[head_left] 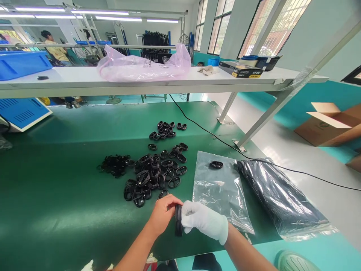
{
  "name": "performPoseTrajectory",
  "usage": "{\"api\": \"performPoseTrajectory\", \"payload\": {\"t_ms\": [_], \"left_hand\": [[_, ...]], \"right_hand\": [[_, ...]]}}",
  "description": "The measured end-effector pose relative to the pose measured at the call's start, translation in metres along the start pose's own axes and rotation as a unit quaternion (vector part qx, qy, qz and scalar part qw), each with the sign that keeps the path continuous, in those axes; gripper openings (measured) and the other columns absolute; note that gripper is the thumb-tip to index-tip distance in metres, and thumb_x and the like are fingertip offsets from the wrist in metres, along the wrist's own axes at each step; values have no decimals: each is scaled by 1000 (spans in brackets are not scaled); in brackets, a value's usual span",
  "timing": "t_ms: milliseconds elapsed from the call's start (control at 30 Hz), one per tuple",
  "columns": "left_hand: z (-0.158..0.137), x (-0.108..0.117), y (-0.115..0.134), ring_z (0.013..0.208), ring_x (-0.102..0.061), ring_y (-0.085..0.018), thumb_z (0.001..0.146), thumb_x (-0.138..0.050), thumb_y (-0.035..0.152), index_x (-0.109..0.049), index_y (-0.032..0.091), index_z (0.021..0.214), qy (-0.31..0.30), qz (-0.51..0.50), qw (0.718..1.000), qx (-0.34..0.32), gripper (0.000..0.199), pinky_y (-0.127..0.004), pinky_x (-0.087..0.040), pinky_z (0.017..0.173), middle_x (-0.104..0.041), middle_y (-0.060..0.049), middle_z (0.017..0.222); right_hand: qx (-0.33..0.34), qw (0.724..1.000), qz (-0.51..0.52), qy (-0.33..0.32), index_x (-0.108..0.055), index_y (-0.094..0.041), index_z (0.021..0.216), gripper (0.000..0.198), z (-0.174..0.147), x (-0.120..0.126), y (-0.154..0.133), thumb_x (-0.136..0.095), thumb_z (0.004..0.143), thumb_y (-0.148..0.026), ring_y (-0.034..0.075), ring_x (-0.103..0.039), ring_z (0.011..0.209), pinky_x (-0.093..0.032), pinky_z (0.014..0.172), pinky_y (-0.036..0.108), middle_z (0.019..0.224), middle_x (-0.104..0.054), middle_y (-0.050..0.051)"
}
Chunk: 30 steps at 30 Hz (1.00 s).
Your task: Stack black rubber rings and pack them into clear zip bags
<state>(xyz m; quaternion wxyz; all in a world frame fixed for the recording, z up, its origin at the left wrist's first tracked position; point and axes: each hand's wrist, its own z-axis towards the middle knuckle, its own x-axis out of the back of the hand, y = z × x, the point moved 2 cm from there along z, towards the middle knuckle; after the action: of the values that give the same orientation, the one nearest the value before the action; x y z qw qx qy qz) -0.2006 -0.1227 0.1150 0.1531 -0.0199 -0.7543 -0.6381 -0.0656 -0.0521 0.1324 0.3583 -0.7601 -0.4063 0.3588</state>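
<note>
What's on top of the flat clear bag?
One black coil on the clear bag, toward its far end. The gloved right hand covers its near-left corner; anything there can't be seen.

The black cable coil (178, 222) stands upright, edge toward me, its loops stacked close together, held between my left fingers (172, 199) and right fingers (188, 221) over the green counter (70, 210).

On the right part of the white shelf (73, 76), a dark box (239, 69) bore "150mm" in pale print; the smaller lettering on its yellow patch (255, 76) was too small to read. At the shelf's middle, the pink bag (143, 69) carried dark printed characters, illegible. Right of the shelf, a carton (321, 131) showed a green emblem (323, 124), its wording unreadable.
</note>
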Motion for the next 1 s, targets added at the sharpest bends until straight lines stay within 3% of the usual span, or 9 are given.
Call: {"api": "performPoseTrajectory", "payload": {"t_ms": [133,300,400,533,633,767,1000], "left_hand": [[-2,1,4,72,-53,-12,67,-41,6,-66,20,76,8,33,999,-27,30,-23,-40,67,-59,0,74],[-1,0,5,72,-54,-11,67,-41,6,-66,21,76,9,37,999,-35,30,-22,-40,67,-60,1,75],[0,-1,4,71,-52,-11,67,-41,6,-65,21,76,13,30,999,-30,30,-21,-39,65,-58,1,74],[2,-3,-2,67,-50,-10,68,-43,9,-65,20,76,24,-14,1000,1,26,-20,-39,58,-54,1,73],[3,-5,-5,64,-48,-10,68,-44,11,-65,19,76,38,-50,998,18,23,-20,-39,55,-52,1,72],[3,-5,-4,63,-48,-9,68,-48,14,-65,19,76,46,-66,996,24,20,-19,-40,54,-50,1,71],[2,-3,2,63,-47,-9,70,-52,17,-67,20,76,62,-74,995,28,16,-18,-39,52,-48,1,71]], "right_hand": [[13,985,165,-47,-51,-16,68,34,1,-1,15,-73,59,-40,10,-53,62,-43,64,27,67,-51,-2],[33,970,231,-61,-52,-16,72,33,-2,0,19,-71,64,-41,12,-53,72,-43,66,29,70,-51,-1],[45,976,211,-32,-51,-16,70,34,0,0,20,-73,62,-41,11,-52,68,-42,65,28,68,-51,-1],[36,987,138,70,-49,-16,69,35,4,0,22,-68,64,-45,8,-48,56,-39,58,24,60,-48,-4],[8,988,112,111,-49,-17,79,36,4,-2,24,-71,58,-37,9,-50,60,-40,55,24,69,-50,-3],[-25,986,148,72,-51,-15,91,48,6,-9,27,-74,48,-21,15,-56,70,-47,57,29,76,-53,-1],[48,975,213,31,-52,-14,89,47,13,-14,31,-77,50,-24,15,-58,63,-48,56,31,71,-53,-2]]}}
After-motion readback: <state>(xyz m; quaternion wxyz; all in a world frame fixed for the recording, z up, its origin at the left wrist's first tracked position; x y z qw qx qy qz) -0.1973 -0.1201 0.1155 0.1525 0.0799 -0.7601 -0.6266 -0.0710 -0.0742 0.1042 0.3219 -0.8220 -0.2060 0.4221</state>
